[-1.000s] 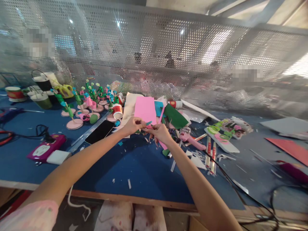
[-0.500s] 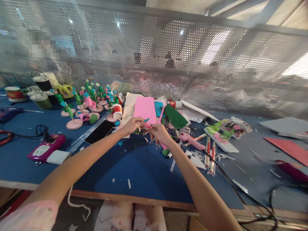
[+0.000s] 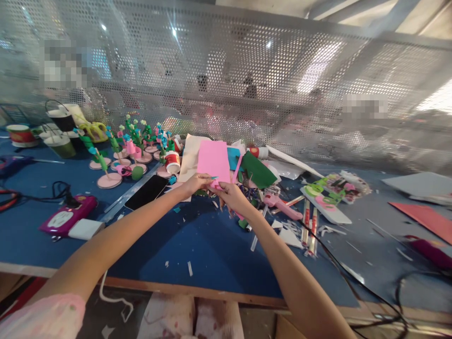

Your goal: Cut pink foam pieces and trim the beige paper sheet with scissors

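My left hand (image 3: 196,183) and my right hand (image 3: 233,197) meet over the middle of the table. Between their fingertips is a small pink paper piece (image 3: 216,185), with a bluish tip showing by the left fingers. Both hands are closed, pinching it from either side; its exact shape is mostly hidden. Just beyond lie a pink paper sheet (image 3: 213,157) and a cream sheet (image 3: 189,153). Green paper (image 3: 259,169) and blue paper (image 3: 233,157) are to the right of these.
Paper flowers on round pink bases (image 3: 109,180) stand left. A black phone (image 3: 146,192), purple power strip (image 3: 68,216), pink glue gun (image 3: 282,206) with a black cable, and scissors with yellow handles (image 3: 93,132) lie about. A perforated metal screen (image 3: 226,70) rises behind.
Both hands stay together at nearly the same spot. The pink piece and its bluish tip have turned slightly and sit lower between the fingers. The view has shifted a little.
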Demonstrator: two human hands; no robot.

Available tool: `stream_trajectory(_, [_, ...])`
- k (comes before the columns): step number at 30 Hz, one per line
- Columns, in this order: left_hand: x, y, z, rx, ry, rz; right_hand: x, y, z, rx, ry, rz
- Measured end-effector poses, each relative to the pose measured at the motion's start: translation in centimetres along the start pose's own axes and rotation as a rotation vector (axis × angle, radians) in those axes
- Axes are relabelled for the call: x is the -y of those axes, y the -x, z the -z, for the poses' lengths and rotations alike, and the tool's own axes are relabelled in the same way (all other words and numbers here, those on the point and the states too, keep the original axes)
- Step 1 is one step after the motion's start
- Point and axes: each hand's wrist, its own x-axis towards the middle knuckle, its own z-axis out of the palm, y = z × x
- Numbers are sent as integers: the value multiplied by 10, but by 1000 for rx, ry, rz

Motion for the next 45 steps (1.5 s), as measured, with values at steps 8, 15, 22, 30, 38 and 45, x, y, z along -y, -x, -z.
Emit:
stream_trajectory(8, [-5, 3, -1, 17, 167, 131, -5, -2, 0, -27, 23, 71])
stream_trajectory(15, [-6, 5, -1, 70, 198, 151, -9, -4, 2, -28, -95, 82])
stream_trajectory(22, [-2, 2, 3, 90, 137, 88, -11, -7, 2, -57, -139, 100])
stream_trajectory(30, [-1, 1, 3, 66, 132, 51, -13, -8, -7, -86, -233, 161])
stream_trajectory(38, [-4, 1, 6, 23, -312, -135, -22, -12, -2, -252, -42, 262])
stream_trajectory(45, [-15, 2, 9, 63, -680, -354, -24, -14, -1, -272, 109, 245])
